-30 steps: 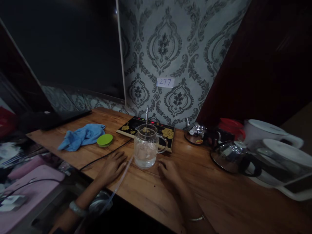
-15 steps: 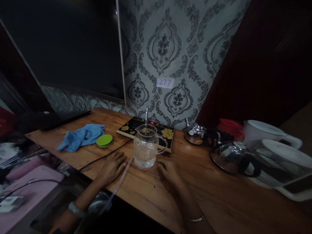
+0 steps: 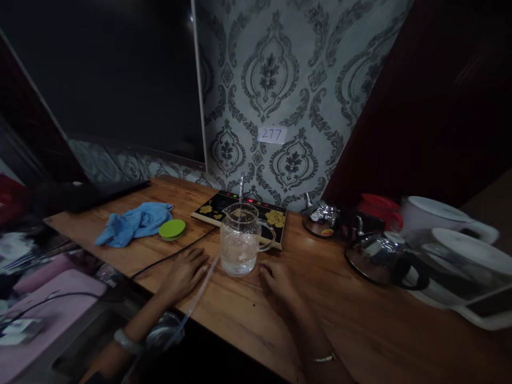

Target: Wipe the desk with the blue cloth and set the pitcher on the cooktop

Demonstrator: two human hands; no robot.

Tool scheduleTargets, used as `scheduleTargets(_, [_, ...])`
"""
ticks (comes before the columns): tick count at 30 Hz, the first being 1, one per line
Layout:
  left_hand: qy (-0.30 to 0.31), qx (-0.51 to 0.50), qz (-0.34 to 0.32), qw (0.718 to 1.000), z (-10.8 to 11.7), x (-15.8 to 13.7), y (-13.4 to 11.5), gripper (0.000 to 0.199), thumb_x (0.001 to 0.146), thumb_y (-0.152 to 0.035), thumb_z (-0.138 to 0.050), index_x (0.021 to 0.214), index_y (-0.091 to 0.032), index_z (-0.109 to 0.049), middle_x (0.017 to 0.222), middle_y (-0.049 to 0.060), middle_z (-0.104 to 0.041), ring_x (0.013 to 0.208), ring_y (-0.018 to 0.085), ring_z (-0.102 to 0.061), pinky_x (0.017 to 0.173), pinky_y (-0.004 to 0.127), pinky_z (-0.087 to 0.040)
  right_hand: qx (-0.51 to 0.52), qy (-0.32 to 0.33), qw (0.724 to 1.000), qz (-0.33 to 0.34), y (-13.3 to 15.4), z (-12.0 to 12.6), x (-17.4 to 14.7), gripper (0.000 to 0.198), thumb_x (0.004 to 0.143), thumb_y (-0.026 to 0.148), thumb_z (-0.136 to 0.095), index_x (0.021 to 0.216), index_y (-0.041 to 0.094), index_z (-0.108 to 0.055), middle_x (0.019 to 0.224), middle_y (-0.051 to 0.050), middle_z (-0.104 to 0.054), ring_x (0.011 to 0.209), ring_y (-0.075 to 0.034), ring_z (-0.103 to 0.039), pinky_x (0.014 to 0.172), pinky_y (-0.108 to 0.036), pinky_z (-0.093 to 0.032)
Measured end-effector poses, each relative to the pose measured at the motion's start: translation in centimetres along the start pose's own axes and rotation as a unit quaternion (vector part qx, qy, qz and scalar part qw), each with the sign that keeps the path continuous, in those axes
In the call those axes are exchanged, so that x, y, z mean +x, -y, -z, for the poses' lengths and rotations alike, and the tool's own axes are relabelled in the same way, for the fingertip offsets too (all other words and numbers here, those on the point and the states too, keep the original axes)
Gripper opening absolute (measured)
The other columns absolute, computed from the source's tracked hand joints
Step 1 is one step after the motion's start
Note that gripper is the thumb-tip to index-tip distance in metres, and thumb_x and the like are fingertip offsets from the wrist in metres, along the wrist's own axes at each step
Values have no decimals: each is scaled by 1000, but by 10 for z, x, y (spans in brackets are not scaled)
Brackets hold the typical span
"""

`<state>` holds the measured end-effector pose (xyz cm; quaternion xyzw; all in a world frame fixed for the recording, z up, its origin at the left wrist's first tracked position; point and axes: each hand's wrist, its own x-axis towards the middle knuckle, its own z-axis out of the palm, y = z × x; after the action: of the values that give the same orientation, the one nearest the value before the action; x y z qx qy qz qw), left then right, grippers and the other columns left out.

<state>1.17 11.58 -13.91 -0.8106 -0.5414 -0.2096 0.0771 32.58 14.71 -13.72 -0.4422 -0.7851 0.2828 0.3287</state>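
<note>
A clear glass pitcher (image 3: 240, 248) with a handle on its right stands on the wooden table between my hands, partly filled with churning water. A thin metal spout (image 3: 241, 184) rises behind it, and a stream seems to fall into the open top. My left hand (image 3: 186, 273) lies palm down left of the pitcher, fingers stretched out, holding nothing. A clear flexible tube (image 3: 202, 290) runs between that hand and the pitcher, down over the table edge. My right hand (image 3: 279, 280) rests on the table just right of the pitcher, loosely open, its outer fingers partly hidden.
Behind the pitcher lies a black and gold induction cooker (image 3: 274, 217) with a red light. A green lid (image 3: 172, 229) and blue cloth (image 3: 136, 223) lie left. Right stand two metal teapots (image 3: 376, 256) (image 3: 323, 216) and white-rimmed pitchers (image 3: 472, 250). A black cable (image 3: 172, 256) crosses the table.
The water in the pitcher looks more stirred up, with bubbles. Both hands stay where they were, and the view has shifted very slightly.
</note>
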Motion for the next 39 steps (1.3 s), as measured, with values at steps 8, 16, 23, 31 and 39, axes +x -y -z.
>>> scheduleTargets(8, [2,-5,-4,1000,5,1,-3,38,94,-40,-42,113,-20,-68,121,12,-66,115,29,-57,97,49,-47,-5,-6,1000,3,1,0,-1,25,84,15,-44,83,17,-69,85,-7,-71,79,-20,-62,71,-25,-43])
scheduleTargets(16, [-1,-10,2,1000,2,0,-1,37,93,-41,-44,113,-21,-68,122,12,-66,116,29,-57,99,50,-45,-2,0,1000,-11,5,2,-2,24,84,14,-45,86,16,-69,87,-7,-71,82,-20,-63,74,-26,-44])
scheduleTargets(23, [12,2,-5,1000,7,2,-4,37,94,-39,-42,113,-21,-68,122,11,-66,115,28,-57,98,49,-46,-1,2,1000,-3,6,3,-1,24,84,15,-45,83,17,-69,85,-7,-70,79,-19,-62,72,-26,-44])
scheduleTargets(31, [10,2,-3,1000,6,1,-4,38,94,-40,-42,114,-20,-67,122,12,-66,115,29,-56,97,50,-46,-1,0,1000,-11,7,2,-1,25,83,14,-44,79,17,-68,83,-6,-70,77,-19,-62,70,-25,-43])
scheduleTargets(39, [-10,-18,-1,1000,3,0,-2,37,93,-41,-43,111,-22,-69,120,12,-66,115,29,-57,97,50,-46,-3,3,1000,-8,3,1,0,25,83,14,-45,85,17,-70,89,-7,-72,83,-20,-63,75,-27,-44])
